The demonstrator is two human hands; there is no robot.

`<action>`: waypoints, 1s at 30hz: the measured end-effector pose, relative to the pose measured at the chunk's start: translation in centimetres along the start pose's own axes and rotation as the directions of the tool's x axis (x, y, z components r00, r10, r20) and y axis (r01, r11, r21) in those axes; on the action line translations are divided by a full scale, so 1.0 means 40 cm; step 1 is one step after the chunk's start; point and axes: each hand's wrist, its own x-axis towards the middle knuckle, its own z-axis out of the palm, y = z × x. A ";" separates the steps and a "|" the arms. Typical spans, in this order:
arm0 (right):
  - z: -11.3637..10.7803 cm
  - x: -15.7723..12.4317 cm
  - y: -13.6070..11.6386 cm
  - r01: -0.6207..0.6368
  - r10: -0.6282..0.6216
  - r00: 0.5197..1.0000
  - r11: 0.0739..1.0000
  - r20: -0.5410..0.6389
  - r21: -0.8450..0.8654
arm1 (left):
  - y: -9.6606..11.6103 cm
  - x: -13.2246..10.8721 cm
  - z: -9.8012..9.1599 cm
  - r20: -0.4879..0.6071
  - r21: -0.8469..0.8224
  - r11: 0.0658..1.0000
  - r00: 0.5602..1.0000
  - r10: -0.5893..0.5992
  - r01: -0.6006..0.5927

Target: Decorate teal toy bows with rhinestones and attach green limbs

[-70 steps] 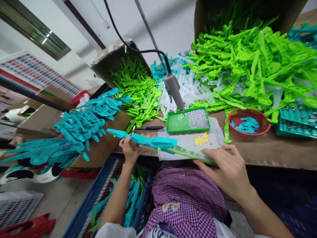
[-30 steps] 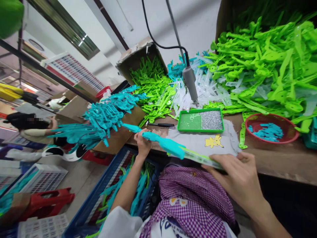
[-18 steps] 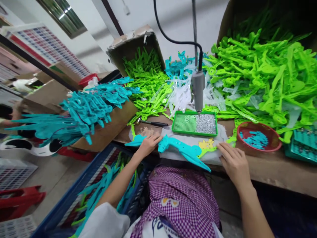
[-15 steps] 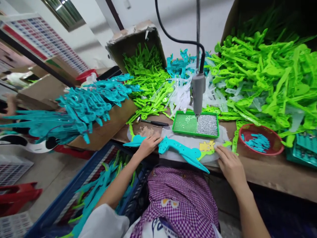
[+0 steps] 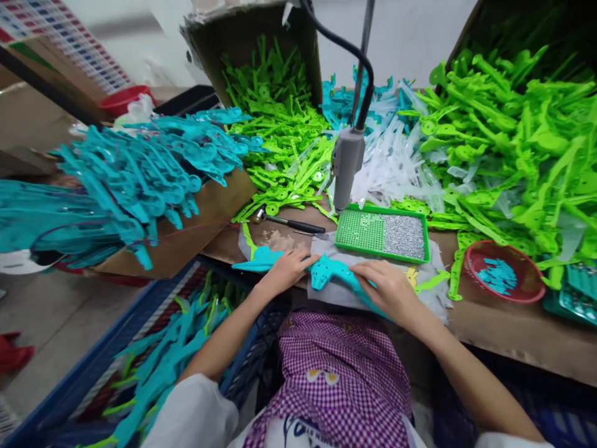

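Note:
A long teal plastic part (image 5: pixel 340 269) lies across the grey cloth (image 5: pixel 438 255) at the table's front edge. My left hand (image 5: pixel 289 272) is closed on its left portion, fingers pointing right. Over its right portion rests my right hand (image 5: pixel 389 289), fingers wrapped on the part. Just behind stands a green tray (image 5: pixel 382 252), with a perforated left half and many small silver pieces in the right. A grey electric screwdriver (image 5: pixel 347 165) hangs above the tray's left end. Part of a yellow figure (image 5: pixel 411 277) shows beside my right hand.
A hammer (image 5: pixel 291 224) lies left of the tray. Heaps of green parts (image 5: pixel 527 149) and teal parts (image 5: pixel 153 162) flank the workspace. A red bowl (image 5: pixel 536 289) holds small teal pieces. A blue crate (image 5: pixel 97 373) stands below left.
My right hand has moved left from the cloth's right side onto the teal part. The screwdriver has swung left. My left hand stays at the part's left portion, and the view has shifted.

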 end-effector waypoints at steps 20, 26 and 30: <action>0.403 0.523 0.092 0.046 0.197 0.834 0.906 0.516 -0.421 | 0.036 -0.027 -0.081 0.009 0.159 0.970 0.983 0.185 -0.184; 0.245 0.501 0.049 0.204 0.034 0.832 0.910 0.554 -0.361 | 0.021 -0.005 -0.110 0.039 0.176 0.960 0.976 0.214 -0.218; 0.112 0.462 0.004 0.321 -0.073 0.843 0.863 0.533 -0.390 | 0.014 0.014 -0.135 0.039 0.161 0.948 0.962 0.271 -0.274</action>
